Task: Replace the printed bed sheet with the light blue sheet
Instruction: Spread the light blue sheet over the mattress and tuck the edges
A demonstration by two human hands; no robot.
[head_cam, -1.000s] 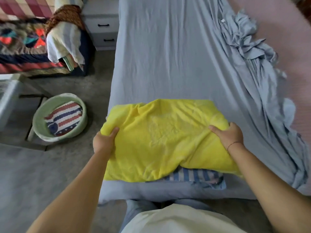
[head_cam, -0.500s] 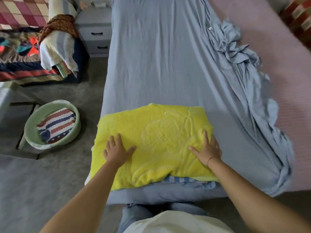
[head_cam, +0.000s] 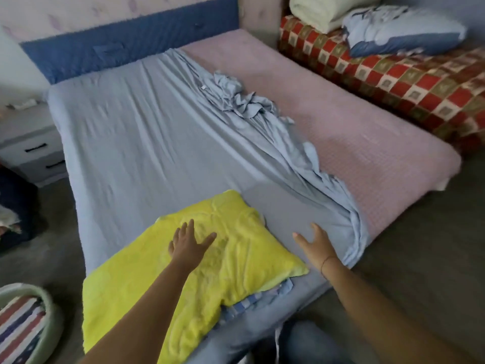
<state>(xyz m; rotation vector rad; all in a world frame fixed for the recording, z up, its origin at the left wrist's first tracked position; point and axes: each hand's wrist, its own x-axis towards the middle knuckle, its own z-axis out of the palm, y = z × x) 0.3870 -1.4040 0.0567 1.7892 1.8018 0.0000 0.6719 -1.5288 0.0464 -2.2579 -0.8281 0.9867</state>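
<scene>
On the bed [head_cam: 131, 48], the light blue sheet [head_cam: 136, 143] covers only the left half, bunched against bare pink mattress [head_cam: 354, 132]; the right hand [head_cam: 316, 245], fingers spread, has left the yellow blanket [head_cam: 236, 258] where the left hand [head_cam: 187, 244] still lies flat, probably to spread the sheet.

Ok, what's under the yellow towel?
A blue-and-white striped cloth pokes out from the near edge of the yellow towel, on the light blue sheet. How much more lies beneath is covered.
</scene>
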